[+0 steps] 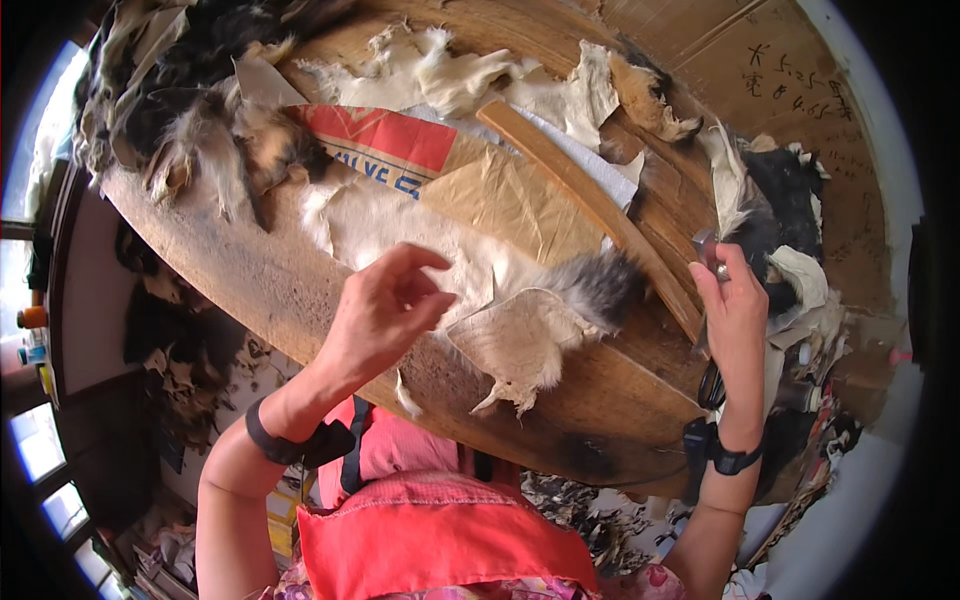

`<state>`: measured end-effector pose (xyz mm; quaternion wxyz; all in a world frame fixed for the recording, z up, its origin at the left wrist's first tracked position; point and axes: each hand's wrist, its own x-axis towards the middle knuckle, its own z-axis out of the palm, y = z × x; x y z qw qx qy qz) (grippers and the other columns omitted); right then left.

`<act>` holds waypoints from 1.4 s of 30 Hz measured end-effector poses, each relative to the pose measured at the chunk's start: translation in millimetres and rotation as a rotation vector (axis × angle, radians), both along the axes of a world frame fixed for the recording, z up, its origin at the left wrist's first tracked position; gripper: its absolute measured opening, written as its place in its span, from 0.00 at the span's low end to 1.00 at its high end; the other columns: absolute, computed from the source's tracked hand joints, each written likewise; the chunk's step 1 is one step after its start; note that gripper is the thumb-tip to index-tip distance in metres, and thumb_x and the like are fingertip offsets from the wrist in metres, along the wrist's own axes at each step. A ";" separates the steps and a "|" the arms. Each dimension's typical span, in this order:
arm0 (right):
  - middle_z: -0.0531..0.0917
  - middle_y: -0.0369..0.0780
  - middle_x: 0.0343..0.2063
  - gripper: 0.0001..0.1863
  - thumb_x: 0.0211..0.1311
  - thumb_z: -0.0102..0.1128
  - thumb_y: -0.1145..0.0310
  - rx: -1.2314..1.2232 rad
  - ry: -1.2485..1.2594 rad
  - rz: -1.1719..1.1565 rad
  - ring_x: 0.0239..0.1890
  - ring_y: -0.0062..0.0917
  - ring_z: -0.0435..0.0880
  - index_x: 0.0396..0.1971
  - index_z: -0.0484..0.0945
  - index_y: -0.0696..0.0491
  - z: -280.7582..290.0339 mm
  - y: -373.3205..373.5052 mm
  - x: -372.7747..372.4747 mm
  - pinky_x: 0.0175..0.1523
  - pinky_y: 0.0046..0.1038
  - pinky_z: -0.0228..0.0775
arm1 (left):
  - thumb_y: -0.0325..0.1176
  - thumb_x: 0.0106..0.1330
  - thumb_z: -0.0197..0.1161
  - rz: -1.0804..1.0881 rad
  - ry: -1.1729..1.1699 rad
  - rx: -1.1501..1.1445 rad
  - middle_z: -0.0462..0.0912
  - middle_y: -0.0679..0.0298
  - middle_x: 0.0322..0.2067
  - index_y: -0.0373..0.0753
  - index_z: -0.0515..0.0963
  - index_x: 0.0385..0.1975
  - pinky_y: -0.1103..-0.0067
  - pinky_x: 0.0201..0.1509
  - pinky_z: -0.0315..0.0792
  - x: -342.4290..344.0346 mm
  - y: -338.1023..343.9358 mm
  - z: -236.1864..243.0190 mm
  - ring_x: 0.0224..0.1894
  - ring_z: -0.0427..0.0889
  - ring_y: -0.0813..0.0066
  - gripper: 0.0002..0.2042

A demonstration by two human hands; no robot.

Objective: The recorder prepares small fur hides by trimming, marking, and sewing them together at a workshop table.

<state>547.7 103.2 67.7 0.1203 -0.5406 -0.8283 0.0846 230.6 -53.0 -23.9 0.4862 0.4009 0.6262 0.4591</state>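
Observation:
My left hand hovers over a pale fur hide piece, its fingers curved and thumb apart, holding nothing. Near its fingertips lies a smaller cream skin piece, with a grey fur tuft beside it. Over on the right, my right hand pinches a small shiny metal tool; its exact kind is unclear. That hand is beside the lower end of a long flat wooden strip, close to black and white fur pieces.
Brown paper with red print and a white sheet lie under the strip on the wooden worktable. Fur scraps pile up at the far left and along the back. A black looped handle rests below my right hand.

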 end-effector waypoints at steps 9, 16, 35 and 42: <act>0.84 0.42 0.36 0.16 0.59 0.70 0.66 -0.109 0.388 0.699 0.32 0.31 0.86 0.44 0.79 0.56 -4.5 -53.8 -119.6 0.35 0.32 0.81 | 0.26 0.55 0.71 -0.444 0.053 0.424 0.81 0.62 0.26 0.38 0.77 0.53 0.74 0.32 0.75 17.3 39.8 21.1 0.27 0.80 0.75 0.23; 0.81 0.44 0.38 0.15 0.60 0.69 0.70 -0.596 0.706 0.647 0.35 0.32 0.84 0.46 0.79 0.55 -45.3 -49.7 -131.2 0.42 0.30 0.76 | 0.26 0.53 0.66 -0.154 0.043 0.117 0.80 0.59 0.25 0.36 0.75 0.31 0.70 0.34 0.76 19.0 9.6 -14.7 0.28 0.82 0.65 0.08; 0.77 0.37 0.33 0.12 0.47 0.70 0.72 -0.189 0.154 0.702 0.43 0.35 0.74 0.32 0.77 0.49 -108.1 -30.1 -101.0 0.52 0.36 0.62 | 0.22 0.57 0.65 -0.063 0.058 0.242 0.80 0.63 0.25 0.37 0.72 0.31 0.77 0.30 0.73 53.2 -6.1 -56.7 0.26 0.79 0.76 0.08; 0.78 0.38 0.32 0.04 0.53 0.65 0.73 -0.148 0.201 0.738 0.43 0.34 0.76 0.29 0.79 0.51 -110.1 -33.8 -102.9 0.52 0.36 0.64 | 0.24 0.58 0.65 -0.019 0.145 0.151 0.78 0.62 0.21 0.38 0.73 0.31 0.74 0.29 0.73 59.0 -0.3 -52.6 0.23 0.78 0.72 0.07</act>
